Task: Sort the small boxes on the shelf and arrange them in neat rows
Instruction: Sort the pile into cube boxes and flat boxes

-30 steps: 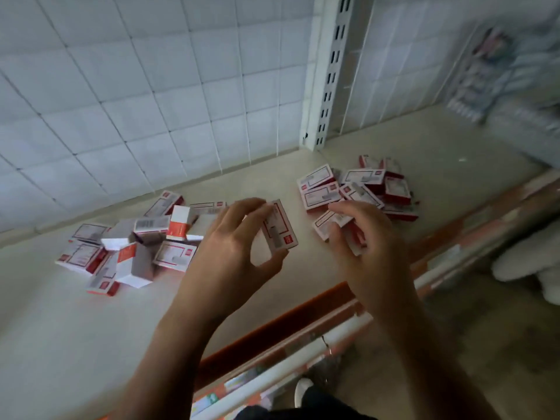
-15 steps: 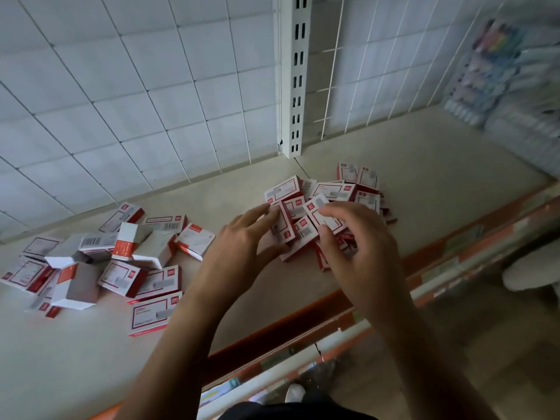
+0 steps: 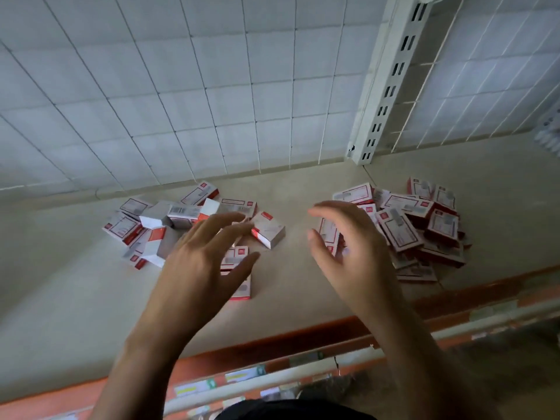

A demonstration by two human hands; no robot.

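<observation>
Left of the slotted upright (image 3: 391,80) your left hand (image 3: 197,262) hovered spread and empty over the scattered boxes (image 3: 178,212), and below that upright your right hand (image 3: 351,250), loosely curved, held nothing beside the overlapping pile (image 3: 400,228), which a hasty sweep might have toppled.

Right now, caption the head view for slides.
Open left hand at left box pile, open right hand at right box pile.

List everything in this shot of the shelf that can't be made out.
- Head view: print on the small red-and-white cardboard boxes is blurred.
- Head view: the left hand covers most of the boxes beneath it.
- Head view: fingers of the right hand hide whether it grips a box.
- Head view: the pale object at the right edge is cut off and blurred.
</observation>
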